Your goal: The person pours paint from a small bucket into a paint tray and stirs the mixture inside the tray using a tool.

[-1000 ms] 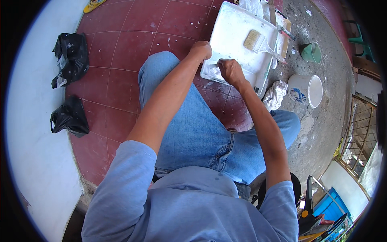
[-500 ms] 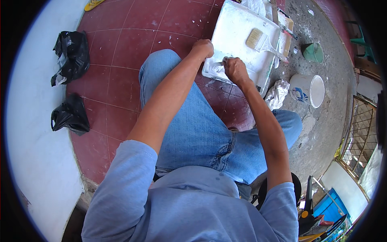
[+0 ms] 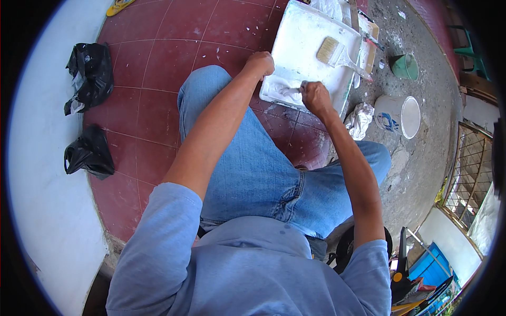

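My left hand (image 3: pixel 259 65) is closed on the left rim of a white paint tray (image 3: pixel 298 37) lying on the red tiles. In the near part of the tray, my right hand (image 3: pixel 317 100) grips a small, pale tool (image 3: pixel 294 90) that is in white paint (image 3: pixel 279 87); its exact kind is hard to make out. A wide paintbrush (image 3: pixel 331 52) with pale bristles lies across the upper right of the tray, away from both hands.
A crumpled white rag (image 3: pixel 360 120), white bucket (image 3: pixel 398 118) and green cup (image 3: pixel 405 67) stand or lie right of the tray on concrete. Two black bags (image 3: pixel 89 79) rest by the left wall. My crossed legs (image 3: pixel 247 174) are below the tray; a metal grille (image 3: pixel 466 174) is at right.
My right hand, with the tool, has shifted right and slightly toward me within the tray. My left hand stays at the rim.
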A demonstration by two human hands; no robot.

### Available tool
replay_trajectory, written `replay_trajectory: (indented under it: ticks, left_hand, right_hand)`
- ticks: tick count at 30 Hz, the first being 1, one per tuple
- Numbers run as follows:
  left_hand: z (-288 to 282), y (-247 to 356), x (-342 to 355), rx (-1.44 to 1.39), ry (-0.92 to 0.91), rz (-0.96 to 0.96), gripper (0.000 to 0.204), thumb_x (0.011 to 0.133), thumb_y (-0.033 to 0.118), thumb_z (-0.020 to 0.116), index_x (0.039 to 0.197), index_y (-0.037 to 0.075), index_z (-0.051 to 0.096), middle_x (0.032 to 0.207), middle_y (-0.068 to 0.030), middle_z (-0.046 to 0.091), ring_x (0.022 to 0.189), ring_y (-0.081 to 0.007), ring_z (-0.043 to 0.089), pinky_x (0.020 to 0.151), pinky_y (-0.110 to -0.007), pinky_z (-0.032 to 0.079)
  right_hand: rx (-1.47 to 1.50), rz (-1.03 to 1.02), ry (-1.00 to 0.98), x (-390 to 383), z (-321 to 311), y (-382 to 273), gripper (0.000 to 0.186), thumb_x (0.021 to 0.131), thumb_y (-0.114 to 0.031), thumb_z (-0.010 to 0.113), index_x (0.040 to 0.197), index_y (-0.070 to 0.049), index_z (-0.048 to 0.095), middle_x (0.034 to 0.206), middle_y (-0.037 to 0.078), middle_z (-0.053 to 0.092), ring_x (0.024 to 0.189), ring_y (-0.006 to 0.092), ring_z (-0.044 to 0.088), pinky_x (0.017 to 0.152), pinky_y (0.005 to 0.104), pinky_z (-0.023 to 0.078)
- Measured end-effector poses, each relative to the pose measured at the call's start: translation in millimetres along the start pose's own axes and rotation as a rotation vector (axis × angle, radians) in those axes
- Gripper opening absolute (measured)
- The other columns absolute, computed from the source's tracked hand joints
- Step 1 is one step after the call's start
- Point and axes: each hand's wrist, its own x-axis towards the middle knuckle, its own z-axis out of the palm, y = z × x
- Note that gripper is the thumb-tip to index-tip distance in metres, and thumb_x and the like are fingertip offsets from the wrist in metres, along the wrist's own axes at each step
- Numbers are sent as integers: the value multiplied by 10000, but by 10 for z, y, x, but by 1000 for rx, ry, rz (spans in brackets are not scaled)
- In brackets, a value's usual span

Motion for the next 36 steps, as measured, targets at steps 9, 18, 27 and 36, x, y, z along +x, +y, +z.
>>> replay_trajectory:
  ticks: [9,18,27,36]
  left_hand:
    - [3,15,-25,-20,21,13,142,748,30,522,808,9,649,733,-126,663,636,-195,658,611,-315,523]
    - [32,5,18,-28,-13,-38,159,761,37,514,835,1,650,740,-127,664,664,-198,661,636,-326,523]
    - [151,-98,165,-47,171,319,289,733,98,519,1007,48,598,940,-205,615,834,-344,617,697,-421,502]
    - [146,-148,219,-101,7,59,152,741,-20,464,734,-97,595,625,-186,631,511,-227,636,459,-315,515]
  right_hand:
    - [86,-16,28,20,28,-4,178,762,-137,497,727,-3,608,685,251,574,665,410,568,635,454,462]
    - [6,75,-17,-211,-229,595,185,784,-149,538,802,7,637,663,237,569,646,381,583,603,416,462]
    - [-80,248,-26,-481,24,944,169,788,-177,449,804,-85,590,810,153,601,732,334,579,642,434,477]
    - [-46,81,23,-628,0,394,192,774,-117,410,714,-6,554,739,234,585,719,376,580,699,459,453]
